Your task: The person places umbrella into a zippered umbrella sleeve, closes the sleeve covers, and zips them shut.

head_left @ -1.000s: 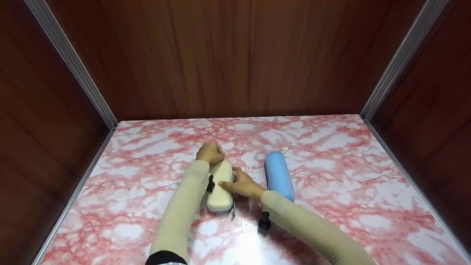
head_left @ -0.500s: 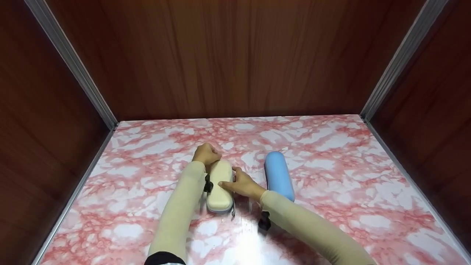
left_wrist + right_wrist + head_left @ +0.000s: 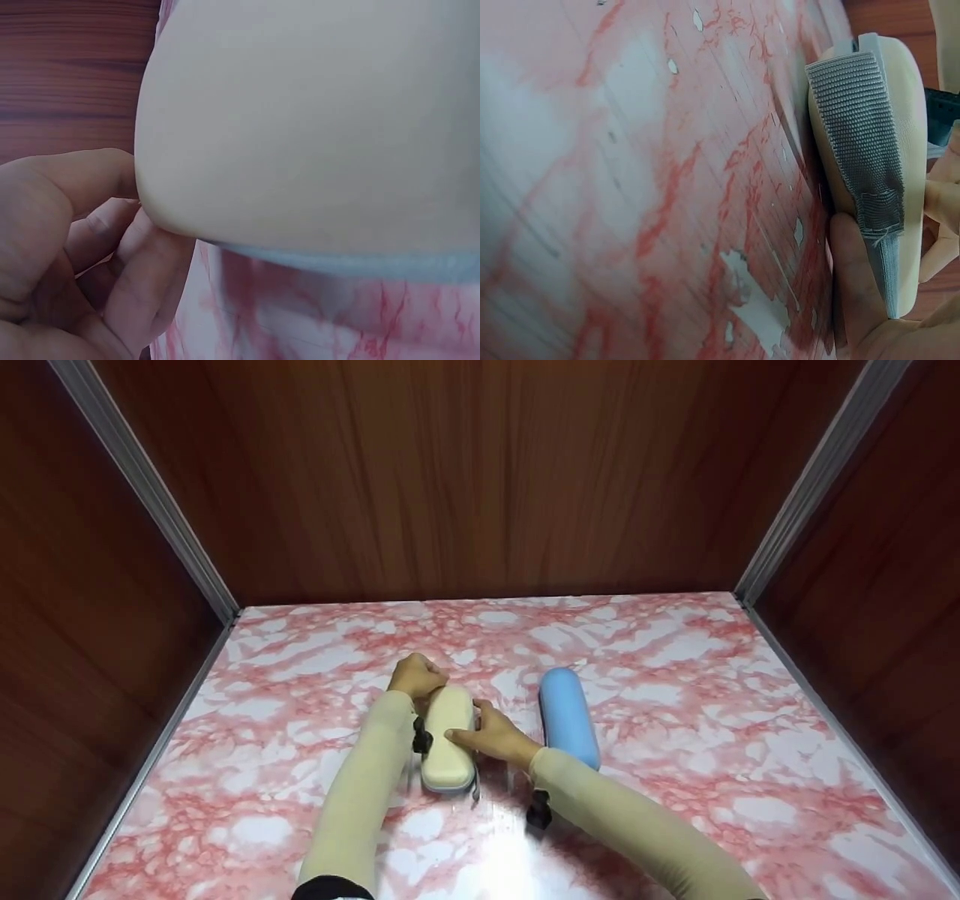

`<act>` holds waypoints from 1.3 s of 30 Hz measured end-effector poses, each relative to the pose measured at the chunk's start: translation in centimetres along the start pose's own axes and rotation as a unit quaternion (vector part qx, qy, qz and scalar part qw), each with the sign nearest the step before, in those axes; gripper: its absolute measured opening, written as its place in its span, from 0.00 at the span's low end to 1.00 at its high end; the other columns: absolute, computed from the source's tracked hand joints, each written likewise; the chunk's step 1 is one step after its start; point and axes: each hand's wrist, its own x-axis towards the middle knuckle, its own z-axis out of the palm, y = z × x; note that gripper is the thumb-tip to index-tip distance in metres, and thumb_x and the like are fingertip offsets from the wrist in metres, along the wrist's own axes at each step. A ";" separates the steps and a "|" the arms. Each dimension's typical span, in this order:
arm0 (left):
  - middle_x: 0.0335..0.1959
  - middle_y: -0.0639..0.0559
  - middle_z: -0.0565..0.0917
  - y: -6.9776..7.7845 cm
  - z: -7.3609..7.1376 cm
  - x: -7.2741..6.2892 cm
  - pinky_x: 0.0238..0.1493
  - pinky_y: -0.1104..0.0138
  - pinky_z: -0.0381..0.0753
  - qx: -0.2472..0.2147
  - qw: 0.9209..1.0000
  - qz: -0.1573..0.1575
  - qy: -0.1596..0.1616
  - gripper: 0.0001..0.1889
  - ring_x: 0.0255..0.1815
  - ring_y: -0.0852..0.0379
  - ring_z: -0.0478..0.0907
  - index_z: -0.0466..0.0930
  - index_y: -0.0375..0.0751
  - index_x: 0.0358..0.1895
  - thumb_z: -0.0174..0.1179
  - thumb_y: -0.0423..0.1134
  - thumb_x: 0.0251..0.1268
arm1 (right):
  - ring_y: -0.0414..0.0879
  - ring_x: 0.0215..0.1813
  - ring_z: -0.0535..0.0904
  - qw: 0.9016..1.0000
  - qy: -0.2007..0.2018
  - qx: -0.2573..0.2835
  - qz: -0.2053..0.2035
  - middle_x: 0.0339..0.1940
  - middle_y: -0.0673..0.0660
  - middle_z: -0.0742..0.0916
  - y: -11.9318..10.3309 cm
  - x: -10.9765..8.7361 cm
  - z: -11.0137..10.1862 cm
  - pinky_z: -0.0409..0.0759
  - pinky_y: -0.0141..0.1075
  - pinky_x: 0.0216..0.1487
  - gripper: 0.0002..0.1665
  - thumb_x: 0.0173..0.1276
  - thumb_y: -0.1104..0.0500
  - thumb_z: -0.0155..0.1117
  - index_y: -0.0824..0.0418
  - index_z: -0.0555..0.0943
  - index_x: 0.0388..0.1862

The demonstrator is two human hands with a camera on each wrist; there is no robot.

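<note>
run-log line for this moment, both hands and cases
left hand: pinches at far end of cream case | right hand: grips it mid-length | blue case: on table, not held

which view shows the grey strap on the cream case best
The right wrist view: the strap shows close up along the case, its ribbed weave plain. The head view catches only a small dark bit of it by the case's near end; the left wrist view shows the case without it.

I'm in a booth (what building, I can't tell): wood-grain panels line my tabletop at its far and side edges, metal strips at far corners.
</note>
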 end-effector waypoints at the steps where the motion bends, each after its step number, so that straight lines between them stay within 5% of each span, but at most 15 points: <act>1: 0.33 0.49 0.85 0.0 0.0 -0.1 0.44 0.60 0.80 -0.002 1.000 0.000 0.001 0.08 0.36 0.53 0.77 0.86 0.38 0.29 0.66 0.40 0.60 | 0.53 0.53 0.81 1.000 0.000 0.001 0.000 0.51 0.67 0.84 0.0 0.0 0.0 0.79 0.43 0.56 0.53 0.65 0.47 0.71 0.73 0.56 0.75; 10: 0.31 0.50 0.84 -0.2 0.0 -0.4 0.36 0.64 0.80 -0.058 0.998 -0.034 -0.009 0.09 0.32 0.56 0.77 0.88 0.36 0.34 0.67 0.40 0.60 | 0.54 0.50 0.83 1.000 -0.002 0.024 -0.006 0.50 0.68 0.84 0.0 0.0 0.0 0.81 0.43 0.53 0.51 0.65 0.51 0.72 0.74 0.56 0.74; 16: 0.24 0.51 0.82 -0.6 0.0 -0.5 0.33 0.62 0.83 -0.164 0.984 -0.059 -0.046 0.10 0.22 0.61 0.77 0.87 0.30 0.42 0.65 0.35 0.64 | 0.54 0.49 0.83 1.000 -0.005 0.025 -0.003 0.49 0.68 0.84 -0.2 -0.1 -0.1 0.81 0.44 0.53 0.53 0.65 0.51 0.72 0.74 0.54 0.75; 24: 0.38 0.42 0.86 -1.7 -0.3 -0.8 0.42 0.61 0.83 -0.178 0.981 0.007 -0.079 0.11 0.31 0.58 0.80 0.86 0.25 0.46 0.64 0.31 0.67 | 0.55 0.55 0.81 1.000 -0.001 0.009 0.007 0.54 0.69 0.83 -0.2 0.0 -0.2 0.77 0.45 0.59 0.54 0.65 0.48 0.72 0.73 0.54 0.76; 28: 0.46 0.41 0.87 -2.2 -0.5 -1.0 0.50 0.58 0.82 -0.120 0.988 0.030 -0.089 0.11 0.44 0.52 0.82 0.86 0.30 0.50 0.62 0.32 0.69 | 0.55 0.56 0.81 1.000 -0.004 0.007 0.015 0.55 0.69 0.83 -0.1 0.0 0.0 0.77 0.45 0.60 0.55 0.65 0.47 0.72 0.72 0.54 0.76; 31: 0.47 0.43 0.87 -2.2 -0.4 -1.1 0.54 0.56 0.80 -0.041 0.995 0.061 -0.066 0.10 0.50 0.48 0.81 0.88 0.35 0.49 0.60 0.33 0.72 | 0.53 0.54 0.81 1.000 -0.002 0.002 0.016 0.54 0.68 0.83 -0.1 0.1 0.0 0.77 0.44 0.58 0.55 0.65 0.46 0.72 0.72 0.54 0.76; 39: 0.42 0.45 0.88 -2.4 0.5 -1.8 0.51 0.55 0.81 0.057 0.991 0.122 0.002 0.09 0.45 0.49 0.83 0.88 0.36 0.42 0.59 0.34 0.73 | 0.52 0.49 0.83 1.000 -0.008 0.010 0.003 0.50 0.67 0.84 0.0 0.1 -0.1 0.81 0.42 0.51 0.52 0.66 0.49 0.71 0.74 0.55 0.75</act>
